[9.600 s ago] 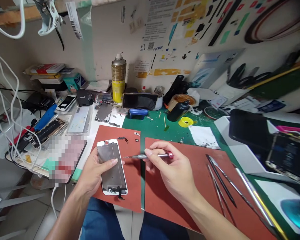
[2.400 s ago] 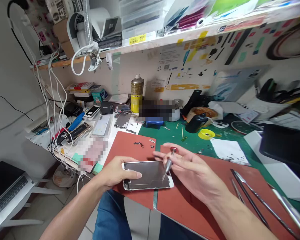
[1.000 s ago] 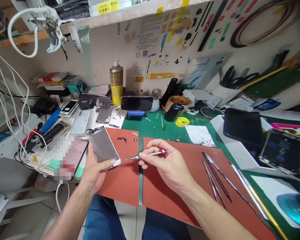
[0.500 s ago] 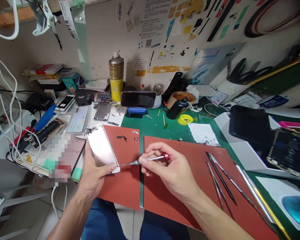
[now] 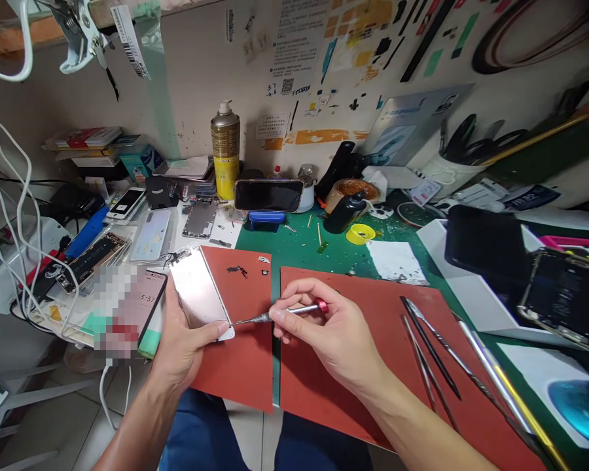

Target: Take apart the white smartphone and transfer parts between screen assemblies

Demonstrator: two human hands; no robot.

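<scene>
My left hand (image 5: 186, 340) is closed on a phone screen assembly (image 5: 199, 288), its silvery back turned up and tilted, thumb pressed on the lower edge. Thin flex cables stick out at its top left corner. Between the thumb and fingers of my right hand (image 5: 319, 320) is a slim precision screwdriver (image 5: 294, 311) with a silver shaft and red end. Its tip meets the screen's lower right edge, close to my left thumb. Small dark phone parts (image 5: 238, 270) lie on the left red mat (image 5: 250, 366), just beyond the screen.
Tweezers (image 5: 425, 366) and several slim tools lie on the right red mat (image 5: 353, 392). A phone (image 5: 152, 304) showing 5:57 sits left of my left hand. Behind stand a propped phone (image 5: 269, 195), a spray can (image 5: 225, 154) and a dark bottle (image 5: 344, 212). An opened phone (image 5: 567, 297) rests at right.
The whole view has shifted very slightly. Both hands keep their hold, and the screwdriver tip stays at the same edge of the screen.
</scene>
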